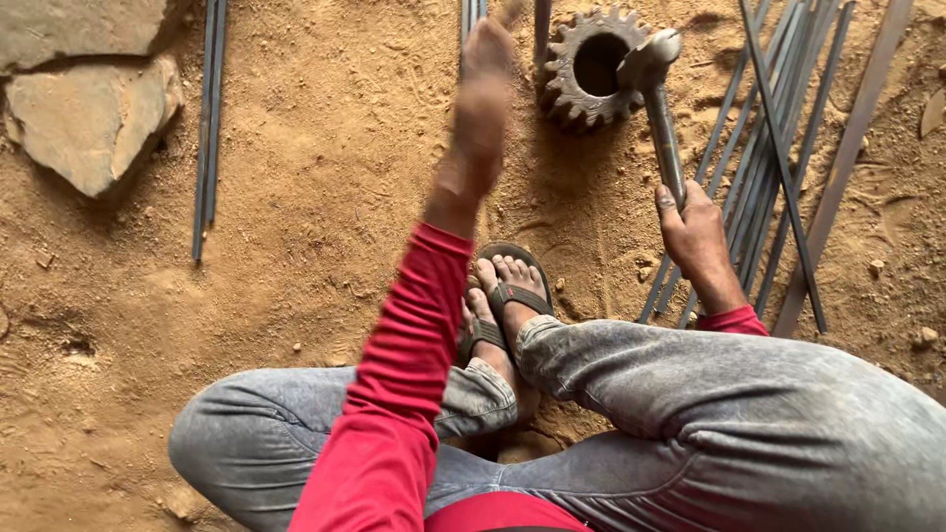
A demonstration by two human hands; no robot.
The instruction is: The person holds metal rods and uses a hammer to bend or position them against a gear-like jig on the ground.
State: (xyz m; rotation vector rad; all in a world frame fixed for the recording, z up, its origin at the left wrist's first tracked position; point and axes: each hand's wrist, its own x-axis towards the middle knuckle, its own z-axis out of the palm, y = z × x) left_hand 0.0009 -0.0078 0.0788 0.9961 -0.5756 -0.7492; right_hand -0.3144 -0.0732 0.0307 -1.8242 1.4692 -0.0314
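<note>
The right hand (698, 236) is wrapped tight round the handle of a hammer (658, 99), whose head rests against the rim of a big metal gear (581, 69) lying on the sandy ground (315, 197). The left hand (481, 108) is raised and blurred near thin steel rods (471, 15), so I cannot tell its grip.

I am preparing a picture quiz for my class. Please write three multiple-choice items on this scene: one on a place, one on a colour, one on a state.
1. Where does the hammer head rest?
A. on the gear wheel
B. on the flat stone
C. on a sandal

2. What colour are the sleeves?
A. blue
B. red
C. white

3. How is the right hand?
A. open, empty
B. closed around the hammer handle
C. hidden

Answers:
1 A, the head touches the gear wheel rim.
2 B, the sleeves are red.
3 B, fingers wrap the handle.
</note>
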